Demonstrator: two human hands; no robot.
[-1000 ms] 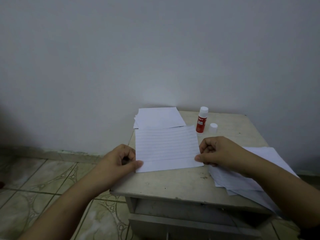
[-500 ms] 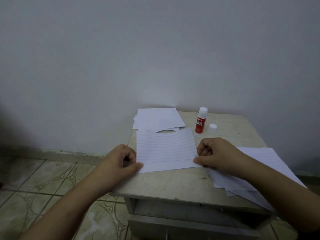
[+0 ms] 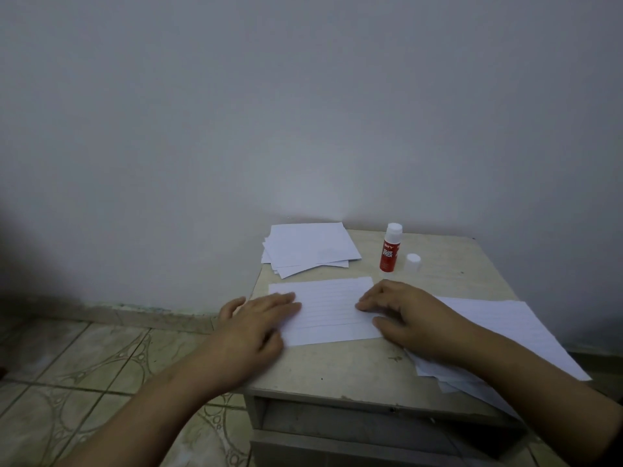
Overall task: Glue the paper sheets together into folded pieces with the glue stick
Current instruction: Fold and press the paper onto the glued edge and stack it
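Head view: a lined folded sheet (image 3: 328, 310) is pressed flat on the small table (image 3: 354, 365) by 2 hands. The left hand (image 3: 259, 318) is laid with straight fingers over its left edge, the right hand (image 3: 401, 313) (fingers extended) over its right edge. The glue stick (image 3: 390, 249) stands uncapped beyond, well apart from both hands.

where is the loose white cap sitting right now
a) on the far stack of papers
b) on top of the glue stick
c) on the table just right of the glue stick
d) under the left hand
c: the white cap stands on the table just right of the upright glue stick, apart from the papers and both hands.
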